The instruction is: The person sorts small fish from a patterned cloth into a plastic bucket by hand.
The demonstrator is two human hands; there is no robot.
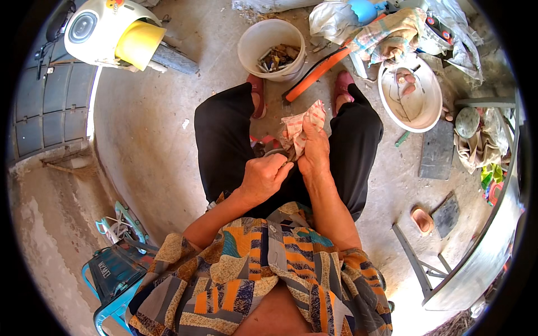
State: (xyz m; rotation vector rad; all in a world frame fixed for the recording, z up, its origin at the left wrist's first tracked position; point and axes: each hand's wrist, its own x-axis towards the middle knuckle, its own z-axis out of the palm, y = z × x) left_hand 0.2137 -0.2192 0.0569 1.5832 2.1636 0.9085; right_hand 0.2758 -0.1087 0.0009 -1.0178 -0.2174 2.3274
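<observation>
My right hand (314, 147) grips a crumpled white cloth (309, 119) with red stripes, bunched up above the thumb. Close against it, my left hand (264, 177) is curled into a fist around a partly hidden object (290, 159), of which a brownish bit shows between the hands. Just beyond the left knuckles a grey curved edge (274, 152) is visible; what it belongs to cannot be told. Red strips (267, 139) lie behind it, between my knees. Both hands are held over my lap, above black trousers (225, 138).
Past my feet stands a white bucket (248, 46) holding scraps. An orange-and-black tool (317, 75) slants beside it. To the right are a white basin (410, 119) with tubers, a dark slab (436, 151) and a metal-edged table (470, 273). A blue-framed chair (113, 311) stands left.
</observation>
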